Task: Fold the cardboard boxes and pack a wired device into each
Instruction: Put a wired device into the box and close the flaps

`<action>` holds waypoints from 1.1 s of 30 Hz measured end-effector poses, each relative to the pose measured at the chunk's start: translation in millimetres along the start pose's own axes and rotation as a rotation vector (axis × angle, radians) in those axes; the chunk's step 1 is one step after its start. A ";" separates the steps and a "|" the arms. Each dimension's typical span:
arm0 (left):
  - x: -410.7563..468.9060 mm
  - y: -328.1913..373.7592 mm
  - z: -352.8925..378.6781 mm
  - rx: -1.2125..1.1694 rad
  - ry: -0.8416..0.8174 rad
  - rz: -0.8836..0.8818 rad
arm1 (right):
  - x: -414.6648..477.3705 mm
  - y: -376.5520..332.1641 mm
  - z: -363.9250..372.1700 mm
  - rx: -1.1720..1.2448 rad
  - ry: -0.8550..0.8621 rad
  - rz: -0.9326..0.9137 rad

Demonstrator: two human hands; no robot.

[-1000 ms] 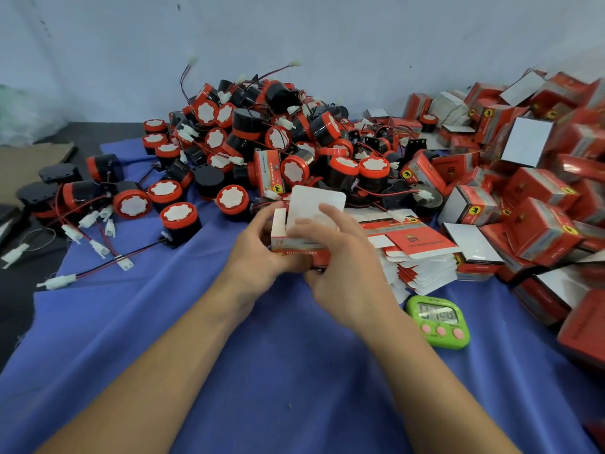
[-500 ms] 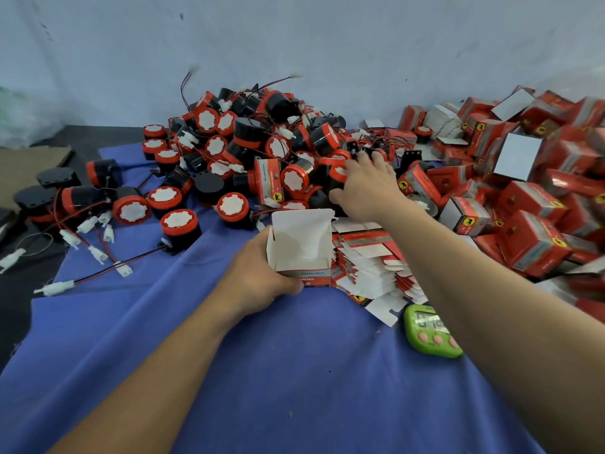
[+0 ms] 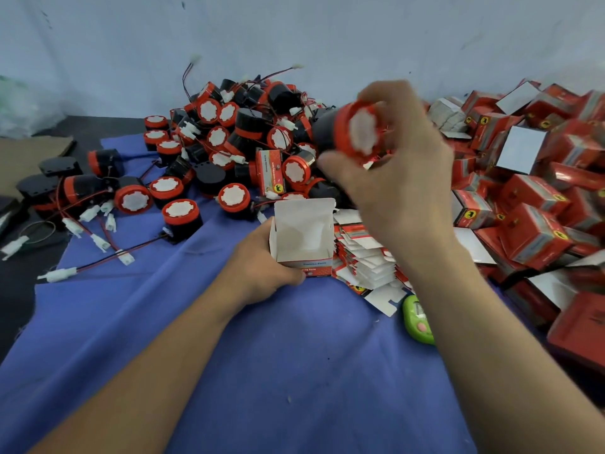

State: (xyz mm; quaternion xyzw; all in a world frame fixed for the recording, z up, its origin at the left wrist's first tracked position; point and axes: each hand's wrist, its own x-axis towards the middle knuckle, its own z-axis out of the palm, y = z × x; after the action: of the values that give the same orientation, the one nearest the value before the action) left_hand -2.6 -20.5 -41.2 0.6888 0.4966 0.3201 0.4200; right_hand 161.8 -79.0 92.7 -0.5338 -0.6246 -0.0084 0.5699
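Your left hand (image 3: 262, 273) has its fingers (image 3: 291, 277) curled round an erected box (image 3: 302, 237), top flaps up and mouth open, so the folding of this one looks done. Your right hand (image 3: 402, 191) hangs above and beyond it, fingers (image 3: 386, 91) wrapped round a red-and-black wired device (image 3: 357, 132), which is blurred. My reading is that the device has yet to go down into the box, and the flaps have yet to be closed over it. Overall you seem somewhere mid-job. To the right of your right fingers lies a big heap of closed red boxes (image 3: 530, 204). Beyond your left fingers sits a large pile of loose devices (image 3: 248, 132), and a stack of flat unfolded boxes (image 3: 363, 257) lies just beside the held box. Under your forearms a blue cloth (image 3: 294, 371) covers the tabletop (image 3: 19, 290), whose dark surface shows further left. A green timer (image 3: 417, 319) lies near your right forearm, a brown cardboard sheet (image 3: 29, 158) lies far left, and a pale bluish wall (image 3: 294, 34) stands behind everything
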 end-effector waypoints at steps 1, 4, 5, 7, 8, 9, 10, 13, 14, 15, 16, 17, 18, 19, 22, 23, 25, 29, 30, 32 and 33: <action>-0.3 -0.3 0.8 -0.004 0.005 0.000 | -11.6 -5.0 2.1 -0.094 -0.071 -0.071; 0.0 -2.6 2.8 0.023 0.016 0.070 | -44.6 -6.3 19.0 -0.305 -0.344 -0.168; 0.1 -2.9 3.1 0.062 0.029 0.096 | -52.7 -3.4 26.5 -0.356 -0.446 -0.156; 1.5 -2.6 2.1 0.157 0.060 0.154 | -64.1 5.3 38.9 -0.479 -0.620 -0.121; 2.1 -2.6 1.4 0.206 0.064 0.202 | -67.4 10.0 43.2 -0.529 -0.660 -0.108; 2.1 -2.7 1.0 0.246 0.065 0.241 | -69.1 13.7 46.6 -0.558 -0.668 -0.097; 2.4 -3.0 0.3 0.275 0.067 0.257 | -70.0 15.9 49.4 -0.581 -0.662 -0.100; 3.9 -3.3 -1.3 0.287 0.069 0.247 | -75.1 16.0 57.3 -0.688 -0.623 -0.159; 4.5 -3.3 -2.0 0.272 0.071 0.229 | -77.5 16.2 59.0 -0.703 -0.587 -0.162; 5.2 -2.7 -2.8 0.251 0.070 0.204 | -78.7 17.4 60.1 -0.689 -0.539 -0.153; 5.4 -2.5 -3.4 0.220 0.068 0.177 | -79.2 18.8 61.0 -0.655 -0.487 -0.139; 5.2 -2.8 -3.9 0.187 0.063 0.160 | -80.1 20.4 61.9 -0.617 -0.447 -0.126; 4.7 -3.4 -4.3 0.161 0.056 0.152 | -81.4 21.6 63.0 -0.596 -0.430 -0.122; 3.9 -3.7 -4.6 0.141 0.048 0.147 | -83.1 22.6 63.9 -0.605 -0.434 -0.129; 0.5 -2.2 -5.5 0.114 0.031 0.131 | -87.1 27.7 61.8 -0.725 -0.536 -0.165; -0.6 -2.0 -5.8 0.108 0.028 0.123 | -88.6 29.4 60.1 -0.759 -0.593 -0.169; -1.9 -2.6 -6.3 0.061 0.023 0.087 | -91.8 31.2 56.7 -0.785 -0.682 -0.172; -4.0 -0.8 -5.9 0.014 0.049 0.022 | -91.4 24.5 50.9 -0.703 -0.555 -0.199; -5.1 1.3 -5.7 -0.003 0.061 0.007 | -89.6 24.8 47.9 -0.654 -0.470 -0.179; -8.5 6.0 -7.2 -0.014 0.083 -0.019 | -85.7 29.8 39.5 -0.609 -0.280 -0.158; -9.8 7.3 -8.0 -0.013 0.092 -0.035 | -83.8 32.8 35.2 -0.619 -0.209 -0.146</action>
State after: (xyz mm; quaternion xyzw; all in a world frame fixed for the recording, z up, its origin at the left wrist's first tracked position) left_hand -9.3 -28.9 -31.3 0.6619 0.5251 0.3472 0.4069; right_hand 140.9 -98.1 0.3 -0.6335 -0.6840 -0.1837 0.3115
